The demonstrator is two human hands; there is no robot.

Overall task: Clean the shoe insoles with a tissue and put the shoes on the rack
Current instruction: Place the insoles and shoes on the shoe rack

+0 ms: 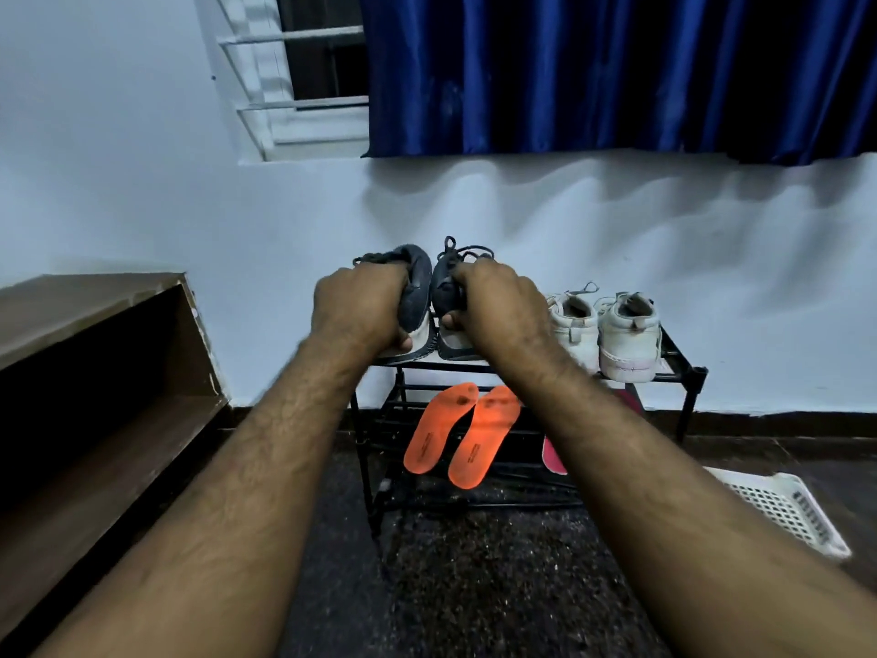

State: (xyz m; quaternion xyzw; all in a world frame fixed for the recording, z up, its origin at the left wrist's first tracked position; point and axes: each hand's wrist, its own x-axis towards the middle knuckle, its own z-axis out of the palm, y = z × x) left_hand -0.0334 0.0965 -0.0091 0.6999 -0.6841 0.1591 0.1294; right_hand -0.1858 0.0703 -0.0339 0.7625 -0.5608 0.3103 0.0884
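Fingers of left hand (360, 308) grip one dark grey lace-up shoe (417, 296) | right hand (498, 308) fingers grip its pair (446, 289) | both soles touch top shelf of black metal rack (683, 368) | two orange foam insoles (455, 434) below fingers

both arms reach forward, left hand (363, 308) and right hand (498, 308) with fingers curled.

Orange insoles (462, 434), blk rack (683, 372)
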